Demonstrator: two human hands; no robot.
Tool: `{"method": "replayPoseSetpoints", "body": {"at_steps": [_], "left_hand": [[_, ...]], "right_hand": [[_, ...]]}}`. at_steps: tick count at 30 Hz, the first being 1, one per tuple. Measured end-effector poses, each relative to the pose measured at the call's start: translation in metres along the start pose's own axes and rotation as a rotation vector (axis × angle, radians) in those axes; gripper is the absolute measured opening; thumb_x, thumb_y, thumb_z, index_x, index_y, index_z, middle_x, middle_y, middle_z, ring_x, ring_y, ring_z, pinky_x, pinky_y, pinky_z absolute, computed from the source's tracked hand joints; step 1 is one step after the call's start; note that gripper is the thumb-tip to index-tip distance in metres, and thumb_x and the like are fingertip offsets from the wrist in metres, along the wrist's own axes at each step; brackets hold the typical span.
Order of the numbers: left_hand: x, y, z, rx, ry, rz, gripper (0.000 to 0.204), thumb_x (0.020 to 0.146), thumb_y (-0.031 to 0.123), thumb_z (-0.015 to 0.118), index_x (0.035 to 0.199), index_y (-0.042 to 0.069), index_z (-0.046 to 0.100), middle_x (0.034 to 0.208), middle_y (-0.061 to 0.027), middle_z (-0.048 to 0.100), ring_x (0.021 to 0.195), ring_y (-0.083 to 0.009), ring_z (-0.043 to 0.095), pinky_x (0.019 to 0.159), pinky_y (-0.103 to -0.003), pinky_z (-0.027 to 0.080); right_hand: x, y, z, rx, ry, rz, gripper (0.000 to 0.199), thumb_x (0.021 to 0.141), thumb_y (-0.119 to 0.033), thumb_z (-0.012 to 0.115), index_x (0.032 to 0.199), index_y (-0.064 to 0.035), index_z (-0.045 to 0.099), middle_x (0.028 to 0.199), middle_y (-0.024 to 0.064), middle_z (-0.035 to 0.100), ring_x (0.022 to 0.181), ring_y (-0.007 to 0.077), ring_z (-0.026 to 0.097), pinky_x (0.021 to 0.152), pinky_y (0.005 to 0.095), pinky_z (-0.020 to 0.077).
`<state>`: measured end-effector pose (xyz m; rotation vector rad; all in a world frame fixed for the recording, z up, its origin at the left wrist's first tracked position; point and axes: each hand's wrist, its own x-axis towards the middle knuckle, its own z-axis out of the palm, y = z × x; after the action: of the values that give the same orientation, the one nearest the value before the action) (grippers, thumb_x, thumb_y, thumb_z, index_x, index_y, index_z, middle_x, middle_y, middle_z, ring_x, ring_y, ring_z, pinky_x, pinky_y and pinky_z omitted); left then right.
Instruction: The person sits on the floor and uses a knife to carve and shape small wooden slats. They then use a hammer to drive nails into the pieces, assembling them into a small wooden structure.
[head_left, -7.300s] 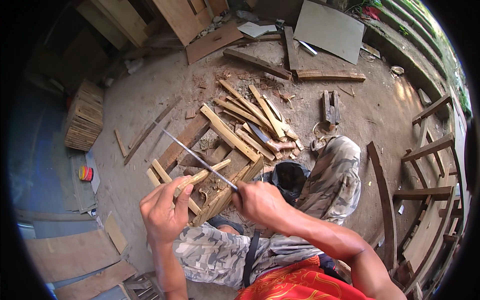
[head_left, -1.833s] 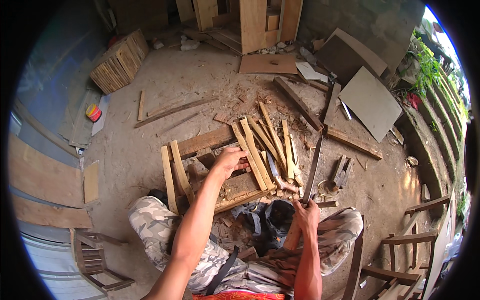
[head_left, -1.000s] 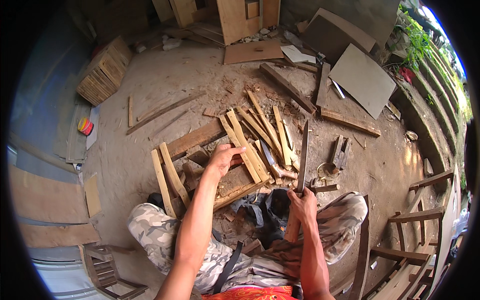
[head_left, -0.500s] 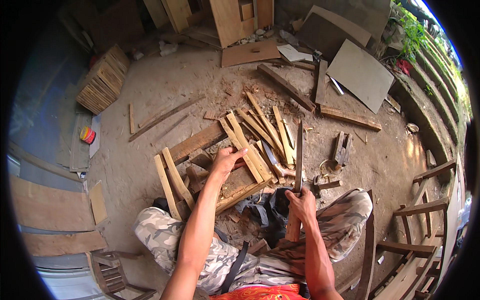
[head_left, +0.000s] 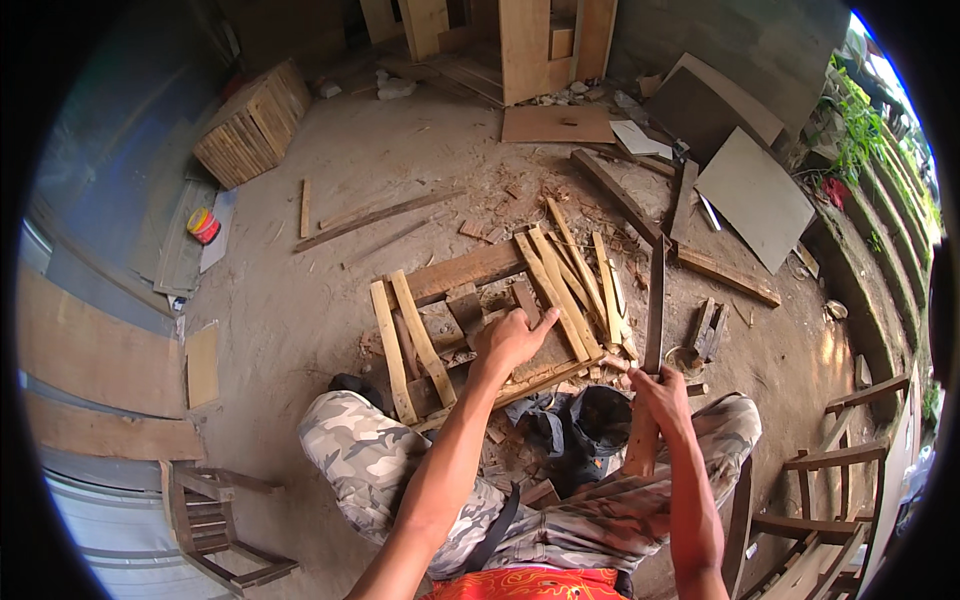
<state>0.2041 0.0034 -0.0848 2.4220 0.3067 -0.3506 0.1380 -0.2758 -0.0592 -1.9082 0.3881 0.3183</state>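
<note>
My left hand is over a low wooden frame, one finger stretched out against a pale wooden strip. Its other fingers are partly hidden. My right hand is closed around the wooden handle of a machete, whose long dark blade points away from me. Two more pale strips lie across the frame's left side. Several thin strips are heaped on its right.
Dark fabric lies between my crossed legs. A wooden plane-like tool sits to the right. Beams and a grey board are beyond. Stacked wood and a red-yellow tub are at left; chair frames at right.
The view has shifted, so the scene sits further right. My left hand has loosened from the strips, with one finger now extended. My right hand still holds the machete upright.
</note>
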Motion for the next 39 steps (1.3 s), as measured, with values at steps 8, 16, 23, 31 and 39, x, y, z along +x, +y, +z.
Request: {"method": "replayPoseSetpoints", "body": {"at_steps": [8,16,23,31,39], "left_hand": [[-0.04,-0.009,0.007,0.122,0.068,0.117,0.073,0.104,0.065,0.033,0.097,0.004,0.072,0.092,-0.0244,0.074,0.093,-0.0423,0.071,0.084,-0.054,0.053],[-0.029,-0.04,-0.042,0.195,0.364,0.093,0.038,0.106,0.029,0.045,0.115,0.002,0.07,0.13,-0.0244,0.062,0.128,-0.0345,0.055,0.119,-0.065,0.025],[-0.033,-0.114,-0.103,0.257,0.251,-0.286,0.088,0.098,0.043,0.056,0.166,0.012,0.009,0.171,-0.0222,-0.003,0.158,-0.0404,0.005,0.125,-0.061,0.006],[-0.042,-0.137,-0.095,0.189,0.306,-0.212,0.082,0.1,0.04,0.05,0.166,0.014,0.008,0.171,-0.0211,-0.001,0.156,-0.0428,0.017,0.126,-0.055,0.017],[-0.045,-0.135,-0.073,0.266,0.419,-0.237,0.073,0.103,0.036,0.04,0.165,0.009,0.012,0.17,-0.0241,0.003,0.155,-0.0446,0.016,0.123,-0.062,0.017]], "right_hand": [[0.048,-0.009,0.026,0.083,-0.043,-0.04,0.04,0.095,-0.034,0.074,0.105,0.0047,0.068,0.08,0.009,0.069,0.06,0.0172,0.067,0.053,0.0308,0.0536],[0.057,-0.021,0.039,0.069,0.033,-0.093,0.044,0.094,-0.038,0.074,0.095,0.0057,0.068,0.077,0.0132,0.07,0.057,0.0191,0.066,0.051,0.0323,0.0527],[0.059,-0.021,0.042,0.035,0.043,-0.115,0.047,0.095,-0.04,0.071,0.097,0.0068,0.071,0.08,0.0124,0.072,0.061,0.0176,0.066,0.056,0.0323,0.0521],[0.056,-0.023,0.043,0.025,0.022,-0.115,0.048,0.094,-0.04,0.071,0.1,0.0075,0.071,0.083,0.0117,0.072,0.067,0.0148,0.065,0.06,0.031,0.0521],[0.046,-0.025,0.04,0.062,0.008,-0.111,0.043,0.096,-0.036,0.071,0.101,0.0066,0.071,0.083,0.0121,0.073,0.066,0.0138,0.065,0.059,0.0297,0.0525]]}}
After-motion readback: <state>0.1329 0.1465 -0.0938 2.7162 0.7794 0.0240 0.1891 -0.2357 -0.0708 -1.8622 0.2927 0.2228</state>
